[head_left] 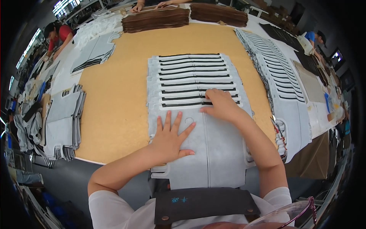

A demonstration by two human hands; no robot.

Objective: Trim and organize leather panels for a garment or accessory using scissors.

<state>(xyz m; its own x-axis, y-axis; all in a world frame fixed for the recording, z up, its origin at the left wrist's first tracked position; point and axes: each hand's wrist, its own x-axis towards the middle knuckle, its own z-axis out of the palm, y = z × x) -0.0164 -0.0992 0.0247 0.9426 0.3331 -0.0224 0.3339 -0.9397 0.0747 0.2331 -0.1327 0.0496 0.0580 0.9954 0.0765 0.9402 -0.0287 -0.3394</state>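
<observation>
A stack of overlapping light grey fabric or leather-like panels (190, 149) lies in front of me, its near end reaching past the table edge. Black strips (196, 79) on white bands cross its far half in staggered rows. My left hand (170, 139) rests flat on the grey surface below the nearest strip, fingers spread. Over the right part of the nearest strips my right hand (221, 105) bends its fingers, thumb and fingertips apart with a strip between them. Its underside is hidden.
Grey panel stacks lie at left (63, 118) and far left. A long fanned row of striped panels (282, 72) runs along the right, with red-handled snips (278, 128) near it. Brown stacks (156, 20) line the far edge. Other people (59, 36) work around the table.
</observation>
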